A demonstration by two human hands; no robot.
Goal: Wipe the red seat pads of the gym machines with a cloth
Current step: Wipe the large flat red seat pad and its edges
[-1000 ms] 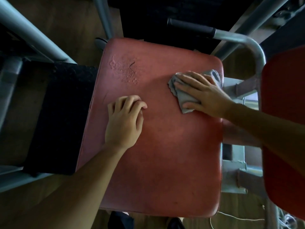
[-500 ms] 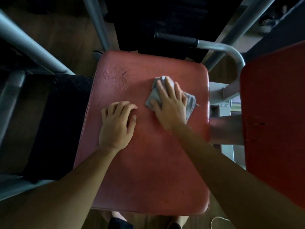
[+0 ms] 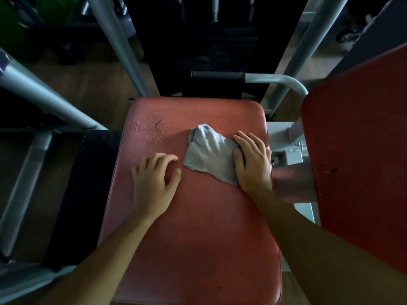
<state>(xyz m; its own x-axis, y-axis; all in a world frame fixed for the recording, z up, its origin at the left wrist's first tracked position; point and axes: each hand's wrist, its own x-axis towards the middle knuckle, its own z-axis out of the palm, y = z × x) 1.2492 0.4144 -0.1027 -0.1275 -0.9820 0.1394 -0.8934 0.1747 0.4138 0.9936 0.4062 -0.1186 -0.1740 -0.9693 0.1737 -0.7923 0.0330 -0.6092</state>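
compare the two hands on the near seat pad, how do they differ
The left hand rests on bare seat pad, off the cloth; the right hand presses the cloth's right edge. The left hand lies near the pad's middle; the right hand near its right edge. Both lie palm down.

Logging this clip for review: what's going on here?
A person is wiping a red seat pad on a gym machine. The right hand presses flat on the right edge of a grey cloth spread on the pad. The left hand rests flat on the pad, just left of the cloth.
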